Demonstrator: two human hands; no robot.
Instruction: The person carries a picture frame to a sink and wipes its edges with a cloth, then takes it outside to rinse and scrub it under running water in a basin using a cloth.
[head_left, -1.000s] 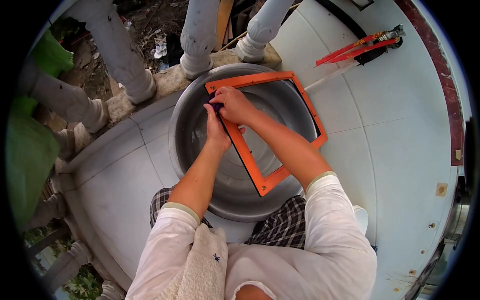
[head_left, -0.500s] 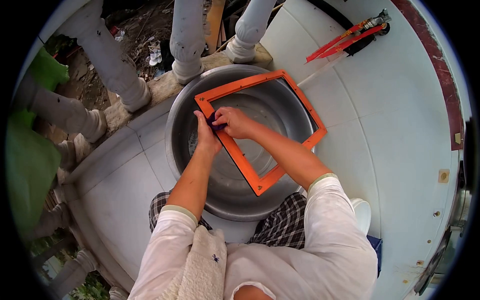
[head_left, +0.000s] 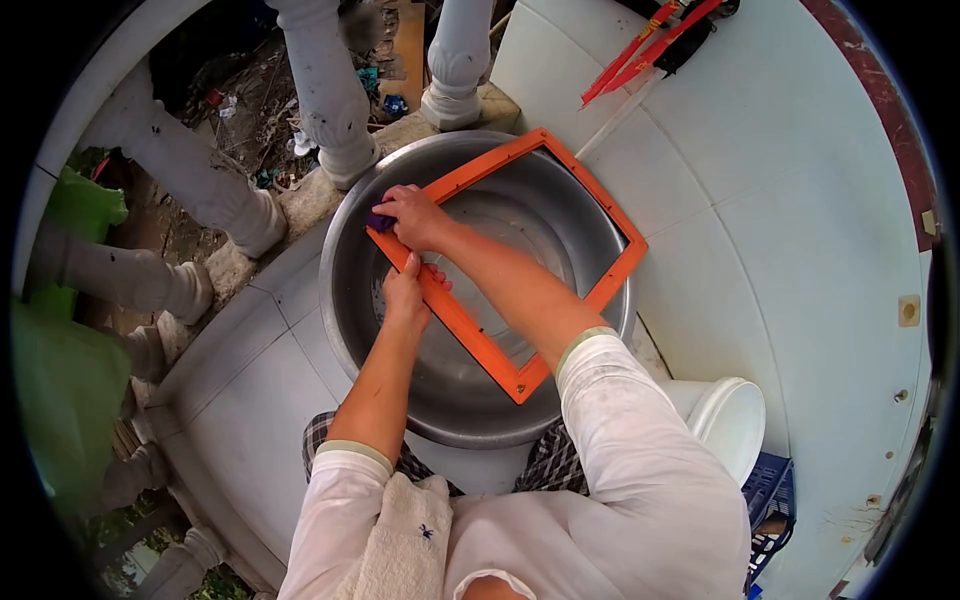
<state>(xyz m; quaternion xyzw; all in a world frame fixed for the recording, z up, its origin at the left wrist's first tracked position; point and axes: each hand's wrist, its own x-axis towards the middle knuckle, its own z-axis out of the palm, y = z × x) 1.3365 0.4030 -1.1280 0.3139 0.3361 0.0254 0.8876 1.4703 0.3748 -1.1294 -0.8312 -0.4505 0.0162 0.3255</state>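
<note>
An orange rectangular frame lies tilted across a wide grey metal basin. My left hand grips the frame's left side bar, thumb on top and fingers curled beneath. At the frame's upper left corner, my right hand pinches a dark purple cloth against the orange surface. The frame's far right corner reaches past the basin's rim. A little clear water seems to lie at the basin's bottom.
Balusters stand along a ledge beyond the basin. A white bucket and a blue crate are at the right. Red strips hang on a pole at the upper right. Green sheeting covers the left side.
My right hand has moved with the cloth up and left along the bar to the corner. My left hand now wraps the bar lower down. The view has shifted, showing more bucket and crate.
</note>
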